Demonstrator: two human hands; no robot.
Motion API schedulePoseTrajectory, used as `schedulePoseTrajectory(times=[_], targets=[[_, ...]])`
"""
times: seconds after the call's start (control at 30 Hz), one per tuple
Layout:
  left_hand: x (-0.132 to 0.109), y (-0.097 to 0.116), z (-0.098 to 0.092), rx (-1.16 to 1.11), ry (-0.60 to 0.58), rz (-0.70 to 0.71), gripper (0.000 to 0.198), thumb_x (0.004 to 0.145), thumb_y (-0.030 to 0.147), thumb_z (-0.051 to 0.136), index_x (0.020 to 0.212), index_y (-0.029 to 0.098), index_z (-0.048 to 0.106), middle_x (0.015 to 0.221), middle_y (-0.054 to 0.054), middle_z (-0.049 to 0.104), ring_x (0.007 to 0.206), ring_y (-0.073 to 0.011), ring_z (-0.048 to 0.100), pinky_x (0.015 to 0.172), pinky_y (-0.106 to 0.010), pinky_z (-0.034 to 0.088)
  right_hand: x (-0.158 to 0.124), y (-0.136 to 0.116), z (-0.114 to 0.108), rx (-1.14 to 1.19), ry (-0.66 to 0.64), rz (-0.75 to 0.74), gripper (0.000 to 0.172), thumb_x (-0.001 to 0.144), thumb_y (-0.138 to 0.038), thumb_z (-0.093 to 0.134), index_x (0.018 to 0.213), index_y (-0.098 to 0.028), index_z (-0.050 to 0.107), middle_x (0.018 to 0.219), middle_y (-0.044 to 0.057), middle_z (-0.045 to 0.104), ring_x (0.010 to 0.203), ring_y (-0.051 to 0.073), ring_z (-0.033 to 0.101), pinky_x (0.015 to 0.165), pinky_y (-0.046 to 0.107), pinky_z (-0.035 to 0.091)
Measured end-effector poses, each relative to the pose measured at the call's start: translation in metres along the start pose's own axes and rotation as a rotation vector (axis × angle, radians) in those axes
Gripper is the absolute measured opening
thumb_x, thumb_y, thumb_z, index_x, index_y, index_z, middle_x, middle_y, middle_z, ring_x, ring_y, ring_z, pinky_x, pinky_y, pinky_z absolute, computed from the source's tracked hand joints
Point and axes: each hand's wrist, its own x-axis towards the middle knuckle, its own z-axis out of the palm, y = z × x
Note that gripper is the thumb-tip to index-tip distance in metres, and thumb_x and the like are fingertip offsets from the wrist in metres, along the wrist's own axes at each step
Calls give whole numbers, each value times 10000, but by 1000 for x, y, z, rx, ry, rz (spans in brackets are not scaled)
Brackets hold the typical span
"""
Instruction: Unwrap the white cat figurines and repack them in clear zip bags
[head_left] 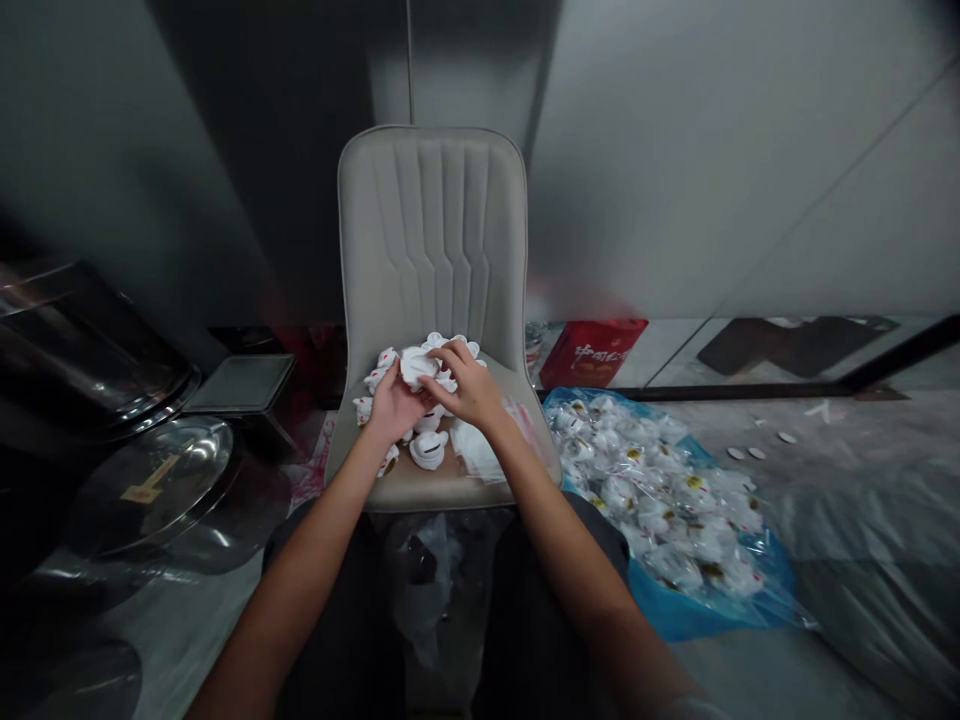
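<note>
Both my hands meet over the seat of a beige chair (pixel 431 230). My left hand (pixel 394 405) cups a small white figurine (pixel 417 366) from below, fingers closed round it. My right hand (pixel 466 385) pinches the same figurine from above. Several more white figurines with red marks (pixel 429 448) lie in a heap on the seat around my hands. A stack of clear plastic bags (pixel 480 452) lies on the seat under my right wrist.
A blue plastic bag (pixel 675 610) full of wrapped figurines (pixel 660 480) lies on the floor at right. A red box (pixel 592 352) stands behind it. Steel lids and pots (pixel 150 480) sit at left. A clear bag (pixel 431 580) hangs between my knees.
</note>
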Motion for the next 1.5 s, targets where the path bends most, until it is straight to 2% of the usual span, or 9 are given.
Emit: schedulePoseTrajectory(times=[0.17, 0.47, 0.6, 0.8, 1.07, 1.2, 1.37, 1.5], targets=[[-4, 1, 3, -29, -6, -36, 249, 931, 414, 565, 875, 196, 671, 852, -30, 712, 732, -162, 658, 717, -311, 537, 0, -2, -3, 20, 0, -17, 262, 955, -418, 549, 1138, -238, 601, 1073, 85, 567, 888, 195, 609, 776, 323, 513], [1, -2, 0, -40, -29, 22, 185, 907, 372, 610, 893, 200, 677, 889, -45, 717, 775, -170, 655, 752, -311, 531, 1, 2, 4, 51, 57, 32, 237, 975, -426, 527, 1039, -238, 655, 1027, 73, 542, 910, 185, 599, 791, 309, 519], [-1, -3, -1, -33, -1, -39, 240, 906, 421, 587, 889, 203, 685, 851, -51, 717, 803, -200, 675, 729, -328, 531, 2, -4, 1, 87, 52, 17, 245, 944, -434, 581, 1067, -235, 654, 1036, 68, 533, 853, 170, 587, 803, 316, 522], [1, -6, -6, -20, 7, -30, 257, 891, 436, 589, 969, 217, 698, 865, -45, 728, 855, -218, 690, 779, -360, 536, 3, -10, -1, 59, 20, -1, 280, 917, -442, 608, 1115, -246, 640, 1078, 83, 534, 942, 202, 582, 799, 323, 523], [0, -4, -3, -45, 1, -49, 264, 910, 437, 577, 867, 197, 680, 831, -45, 713, 788, -198, 671, 759, -348, 543, 5, -12, -4, -15, 28, -35, 232, 949, -419, 571, 1037, -230, 673, 1051, 80, 544, 884, 184, 592, 807, 321, 505], [-1, -4, 3, -19, -5, 11, 182, 914, 372, 611, 886, 203, 674, 858, -31, 707, 755, -160, 649, 746, -304, 533, 7, -8, -10, -98, 2, -26, 232, 974, -402, 542, 993, -225, 691, 1019, 82, 566, 913, 199, 592, 809, 329, 489], [5, -9, 0, 51, -7, 132, 18, 894, 215, 654, 880, 205, 651, 916, -8, 711, 834, -124, 659, 828, -276, 525, 4, 4, -7, -156, -7, 53, 264, 1009, -364, 473, 998, -207, 684, 1010, 88, 565, 906, 205, 579, 789, 326, 476], [12, -13, -10, 113, -65, 224, 108, 847, 180, 711, 902, 206, 622, 975, 7, 713, 908, -112, 670, 904, -288, 524, -2, 11, 8, -163, 4, 130, 258, 1020, -336, 445, 1025, -193, 660, 1017, 88, 561, 877, 195, 580, 746, 301, 470]])
